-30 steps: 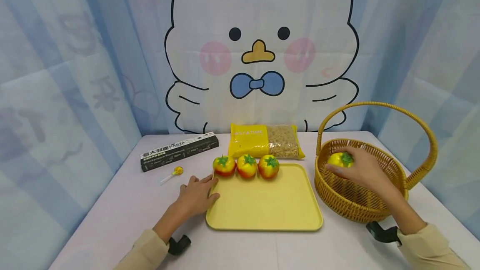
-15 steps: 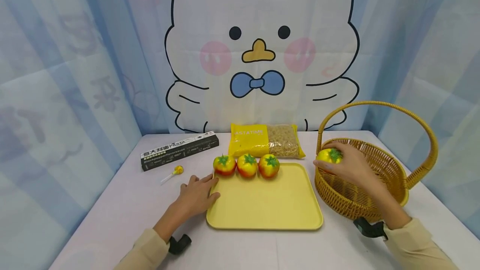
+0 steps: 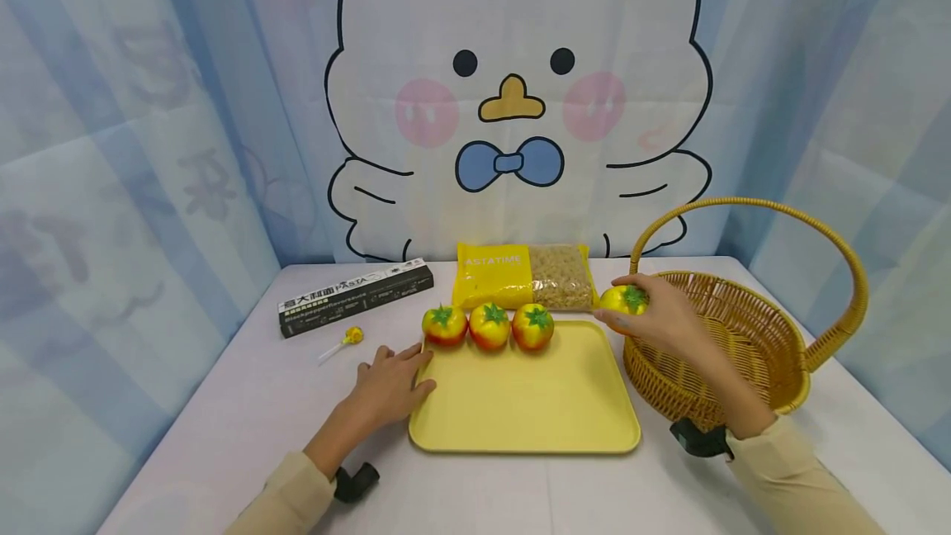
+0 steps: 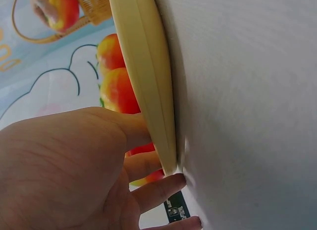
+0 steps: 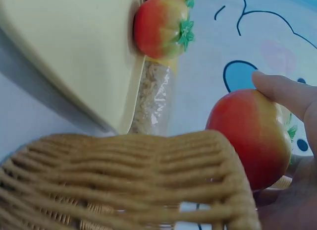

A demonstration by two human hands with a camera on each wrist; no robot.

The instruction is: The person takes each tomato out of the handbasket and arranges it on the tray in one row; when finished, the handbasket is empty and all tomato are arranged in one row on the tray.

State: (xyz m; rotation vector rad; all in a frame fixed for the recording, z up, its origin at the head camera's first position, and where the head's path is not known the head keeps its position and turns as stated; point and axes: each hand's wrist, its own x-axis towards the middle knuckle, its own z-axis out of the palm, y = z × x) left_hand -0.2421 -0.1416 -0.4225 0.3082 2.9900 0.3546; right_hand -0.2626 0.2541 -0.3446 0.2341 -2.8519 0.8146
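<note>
In the head view my right hand [image 3: 657, 316] holds a yellow-and-red tomato [image 3: 622, 304] with a green leafy top, above the left rim of the wicker basket [image 3: 787, 353]. The right wrist view shows the thumb on one side of this tomato [image 5: 250, 138] and fingers on the other. My left hand [image 3: 386, 386] rests at the left edge of the yellow tray [image 3: 527, 403]. In the left wrist view its fingers [image 4: 156, 193] lie fairly straight along the tray's rim [image 4: 148, 76]. Three similar tomatoes [image 3: 489, 329] sit in a row along the tray's back edge.
Behind the tray lies a yellow pasta bag [image 3: 494, 277] with a clear half. A black-and-white pasta box [image 3: 357, 300] and a lollipop [image 3: 352, 338] are at the left. The basket's tall handle [image 3: 750, 203] arches over it. A printed curtain [image 3: 520, 23] closes the back.
My right hand has carried the tomato leftward, from inside the basket to over its left rim, towards the tray. The left hand and the tray have stayed in place.
</note>
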